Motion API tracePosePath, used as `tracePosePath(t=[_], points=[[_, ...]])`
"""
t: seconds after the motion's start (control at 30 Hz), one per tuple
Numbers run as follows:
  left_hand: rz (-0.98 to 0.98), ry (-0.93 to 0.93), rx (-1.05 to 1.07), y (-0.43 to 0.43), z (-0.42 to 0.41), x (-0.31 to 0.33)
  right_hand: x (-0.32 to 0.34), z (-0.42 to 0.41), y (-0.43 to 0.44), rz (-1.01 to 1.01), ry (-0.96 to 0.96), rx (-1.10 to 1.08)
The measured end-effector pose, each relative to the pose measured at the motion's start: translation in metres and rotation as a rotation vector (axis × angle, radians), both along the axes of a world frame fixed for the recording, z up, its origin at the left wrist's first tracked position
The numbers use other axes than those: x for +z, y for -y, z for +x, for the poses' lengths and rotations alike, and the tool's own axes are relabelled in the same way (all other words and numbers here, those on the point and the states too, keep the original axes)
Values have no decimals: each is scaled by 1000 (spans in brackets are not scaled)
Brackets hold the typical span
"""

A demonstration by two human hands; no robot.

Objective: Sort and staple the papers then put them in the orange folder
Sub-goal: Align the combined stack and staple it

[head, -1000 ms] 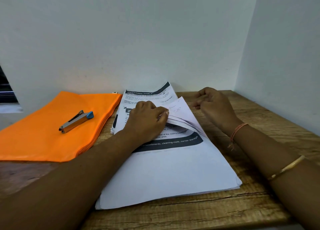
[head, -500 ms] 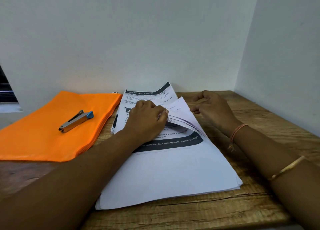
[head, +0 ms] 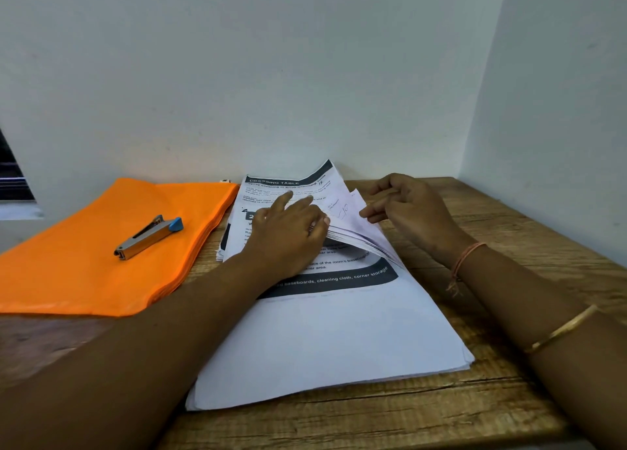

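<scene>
A thick stack of printed white papers lies in the middle of the wooden table. My left hand rests on the stack, its thumb holding down a fanned, lifted bundle of top-right sheet corners while the index finger points outward. My right hand sits just right of that fan, its fingertips pinching the raised edge of one sheet. To the left lies the flat orange folder, with a silver stapler with a blue end lying on it.
White walls close the table in at the back and on the right. Bare wood shows to the right of the papers and along the front edge. A dark window edge is at the far left.
My right hand has uncurled and moved in to the fanned sheet corners, now touching one sheet. My left index finger has lifted and stretched out. Folder and stapler have not moved.
</scene>
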State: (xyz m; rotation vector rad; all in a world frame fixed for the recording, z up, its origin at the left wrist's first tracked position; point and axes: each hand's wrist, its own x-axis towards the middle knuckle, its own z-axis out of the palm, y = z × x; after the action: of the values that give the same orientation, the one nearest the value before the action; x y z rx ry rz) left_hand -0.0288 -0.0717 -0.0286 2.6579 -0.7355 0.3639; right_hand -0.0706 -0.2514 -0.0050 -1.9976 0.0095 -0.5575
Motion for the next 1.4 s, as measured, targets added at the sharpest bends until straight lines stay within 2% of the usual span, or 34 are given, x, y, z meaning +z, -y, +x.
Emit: tracePosePath(t=[0.1,0.23,0.43,0.53,0.63,0.8,1.03,1.23,1.4], points=[[4,-33,7,0,0,1,0,-2,-5,0,-11,97],[-83,-55,-6,0,0,2,-1,-4,-8,-15,-17,186],[69,18,11,-1,0,0,3,-7,-7,106,-53,245],[54,36,18,-1,0,0,0,0,-3,89,-25,92],[30,31,33,0,-2,0,-3,5,6,-78,-34,-114],[-14,-36,46,1,-2,1,-3,6,11,-45,-108,-174],[-36,-23,-4,0,-4,1,3,-2,2,111,-98,-27],[-57,-23,-37,-1,2,-1,3,-6,-7,118,-76,215],[28,23,-35,0,3,-4,3,-6,-7,127,-51,295]])
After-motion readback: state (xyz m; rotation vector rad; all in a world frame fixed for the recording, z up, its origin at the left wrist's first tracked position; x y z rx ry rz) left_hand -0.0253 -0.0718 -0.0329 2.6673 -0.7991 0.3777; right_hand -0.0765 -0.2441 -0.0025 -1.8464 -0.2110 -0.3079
